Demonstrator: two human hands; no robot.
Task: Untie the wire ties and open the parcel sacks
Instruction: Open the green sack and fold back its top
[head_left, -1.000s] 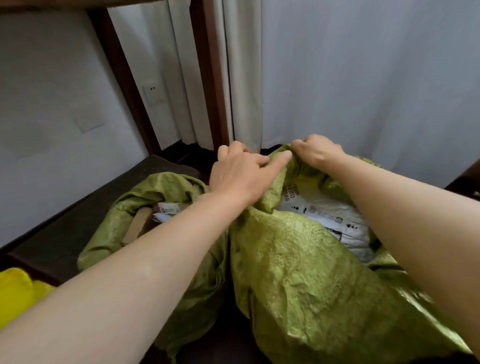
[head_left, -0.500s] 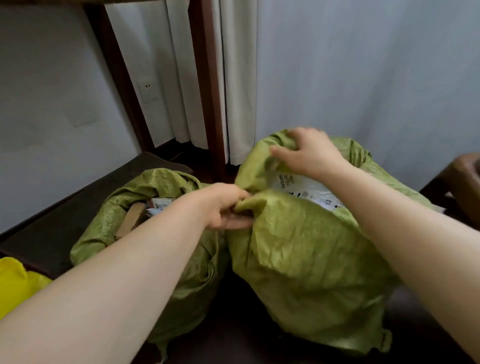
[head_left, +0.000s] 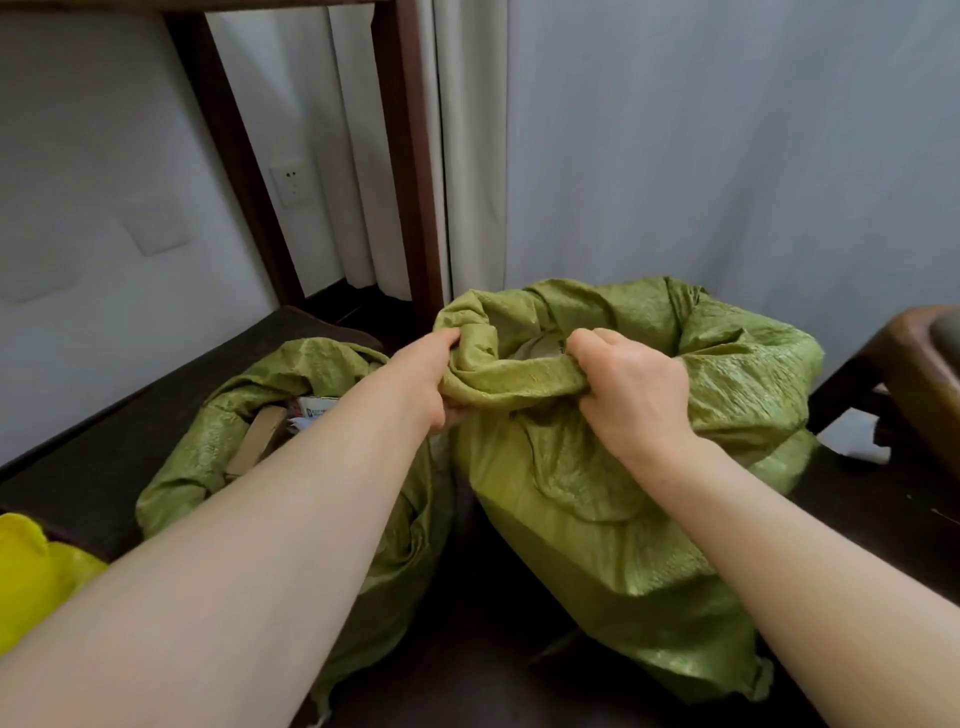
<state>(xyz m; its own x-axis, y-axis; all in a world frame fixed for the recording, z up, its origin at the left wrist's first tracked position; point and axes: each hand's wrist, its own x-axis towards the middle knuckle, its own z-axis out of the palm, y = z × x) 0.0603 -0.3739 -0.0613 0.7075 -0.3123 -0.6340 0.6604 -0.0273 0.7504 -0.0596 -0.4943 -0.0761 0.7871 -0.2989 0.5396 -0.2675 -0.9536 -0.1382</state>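
Two green woven parcel sacks stand on the dark floor. The right sack (head_left: 623, 519) stands upright with its mouth rolled down into a thick rim. My left hand (head_left: 421, 379) grips the near left part of that rim, and my right hand (head_left: 631, 395) grips the rim about a hand's width to the right. A white parcel (head_left: 540, 345) shows inside the mouth between my hands. The left sack (head_left: 218, 431) lies open, with a cardboard box (head_left: 260, 441) and a printed packet (head_left: 317, 413) showing inside. I see no wire tie.
A dark wooden post (head_left: 410, 156) and pale curtains (head_left: 472, 145) rise behind the sacks. A brown wooden seat (head_left: 919, 353) stands at the right edge, with white paper (head_left: 857, 436) beneath it. Something yellow (head_left: 36, 571) lies at the lower left. A wall socket (head_left: 292, 182) sits at the back left.
My hands moved from the far edge of the right sack's mouth to its near rim. The rim is now rolled down, and the sack stands more upright.
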